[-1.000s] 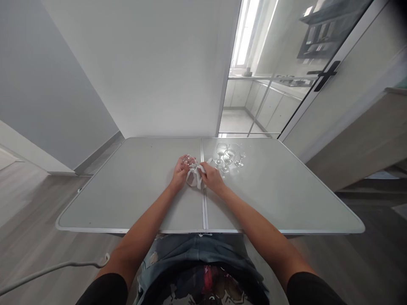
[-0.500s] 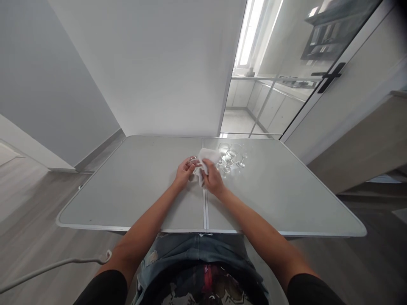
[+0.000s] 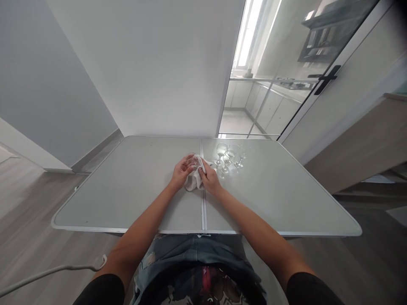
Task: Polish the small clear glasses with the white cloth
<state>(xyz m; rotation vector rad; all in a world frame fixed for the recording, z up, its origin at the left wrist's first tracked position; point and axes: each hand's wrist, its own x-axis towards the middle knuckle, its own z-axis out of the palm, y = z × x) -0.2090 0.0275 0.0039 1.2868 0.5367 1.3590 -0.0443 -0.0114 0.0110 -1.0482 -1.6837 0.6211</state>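
My left hand [image 3: 182, 170] is closed round a clear drinking glass [image 3: 191, 161], held above the middle of the table near its seam. My right hand [image 3: 209, 175] grips a white cloth [image 3: 194, 181] and presses it against the glass from the right. Part of the cloth hangs down between both hands, and the fingers hide some of the glass. Just right of my right hand stand several clear stemmed glasses [image 3: 225, 157] in a tight group on the table.
The pale grey folding table [image 3: 127, 190] has a metal edge and a centre seam. A white wall [image 3: 165, 84] rises behind it, with a glass door [image 3: 270, 76] at the right. A white cable [image 3: 54, 270] hangs at lower left, near my left arm.
The cloth has shifted from above my right hand to lower down between the hands, wrapped about the glass. The view has turned slightly; the standing glasses stay put.
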